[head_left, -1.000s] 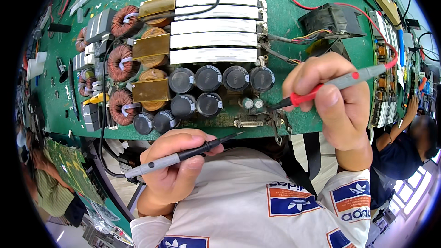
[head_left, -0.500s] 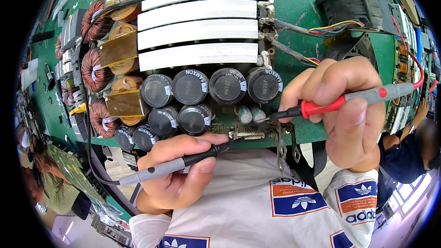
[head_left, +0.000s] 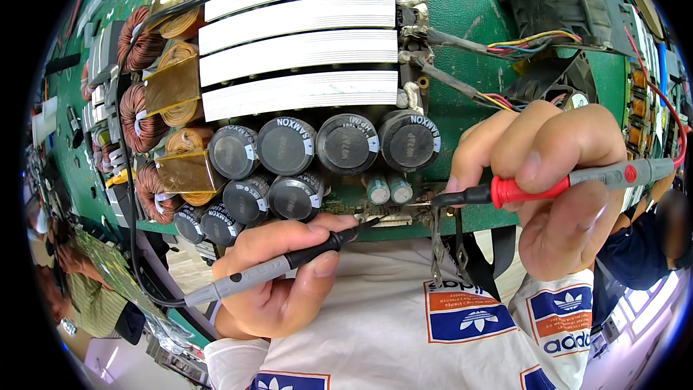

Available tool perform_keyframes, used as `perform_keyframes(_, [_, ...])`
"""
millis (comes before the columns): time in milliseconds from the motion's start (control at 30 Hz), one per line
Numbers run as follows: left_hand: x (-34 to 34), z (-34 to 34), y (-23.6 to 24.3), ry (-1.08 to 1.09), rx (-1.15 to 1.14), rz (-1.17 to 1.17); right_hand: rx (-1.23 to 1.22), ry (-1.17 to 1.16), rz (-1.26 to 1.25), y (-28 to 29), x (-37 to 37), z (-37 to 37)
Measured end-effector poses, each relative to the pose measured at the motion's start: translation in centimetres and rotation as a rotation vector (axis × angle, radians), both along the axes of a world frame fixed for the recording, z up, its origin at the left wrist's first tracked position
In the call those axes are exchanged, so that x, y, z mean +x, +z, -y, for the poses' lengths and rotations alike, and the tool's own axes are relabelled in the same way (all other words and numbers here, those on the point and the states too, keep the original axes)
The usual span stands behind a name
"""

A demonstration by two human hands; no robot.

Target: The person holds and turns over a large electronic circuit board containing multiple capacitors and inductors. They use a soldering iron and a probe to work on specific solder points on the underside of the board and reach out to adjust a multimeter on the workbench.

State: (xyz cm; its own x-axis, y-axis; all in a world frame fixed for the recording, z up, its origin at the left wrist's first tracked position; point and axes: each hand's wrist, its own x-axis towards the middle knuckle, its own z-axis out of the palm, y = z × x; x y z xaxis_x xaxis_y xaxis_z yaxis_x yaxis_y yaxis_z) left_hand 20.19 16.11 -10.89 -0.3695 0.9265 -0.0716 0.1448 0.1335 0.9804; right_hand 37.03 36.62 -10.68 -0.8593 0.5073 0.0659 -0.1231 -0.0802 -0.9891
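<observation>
My left hand (head_left: 289, 300) grips a grey-and-black test probe (head_left: 310, 248), its dark tip reaching the near edge of a circuit board by a pale connector strip (head_left: 390, 221). In my right hand (head_left: 574, 133) is a red-and-grey test probe (head_left: 534, 189), pointing left. Its thin tip comes in beside two small green capacitors (head_left: 401, 191); contact with the board is too small to make out. Large black capacitors (head_left: 346, 143) stand in rows behind the probes. White heat sink bars (head_left: 303, 63) lie farther back on the board.
Copper toroid coils (head_left: 141, 119) and yellow-taped transformers (head_left: 172, 87) line the board's left side. Black fans (head_left: 556, 11) with coloured wires stand at right on the green mat (head_left: 462, 7). A black lead (head_left: 124, 152) loops down the left. Other people (head_left: 642, 249) sit on both sides.
The board appears shifted slightly left and nearer in view. My right hand has moved a little right and its probe lies flatter. My left hand keeps nearly the same place.
</observation>
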Motion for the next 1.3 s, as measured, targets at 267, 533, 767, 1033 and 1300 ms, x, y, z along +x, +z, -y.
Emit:
perform_keyframes(267, [0.0, 0.0, 0.1, -0.005, -0.005, -0.007, 0.136, -0.013, -0.061, -0.6, 0.0, -0.4])
perform_keyframes(533, [0.1, 0.2, -0.2, 0.0, 0.004, -0.019, 0.159, 0.041, -0.019, -0.3, 0.2, -0.9])
perform_keyframes(767, [0.2, -0.1, -0.3, -0.004, 0.044, -0.043, 0.071, 0.001, 0.088, 0.6, 0.3, -0.1])
perform_keyframes(1033, [0.1, -0.2, 0.0, 0.051, 0.074, -0.038, 0.117, -0.002, 0.087, 0.8, 0.2, -0.2])
perform_keyframes(1300, [0.0, 0.0, -0.7, 0.038, 0.123, -0.04, 0.115, -0.095, 0.053, 0.4, 0.0, 0.8])
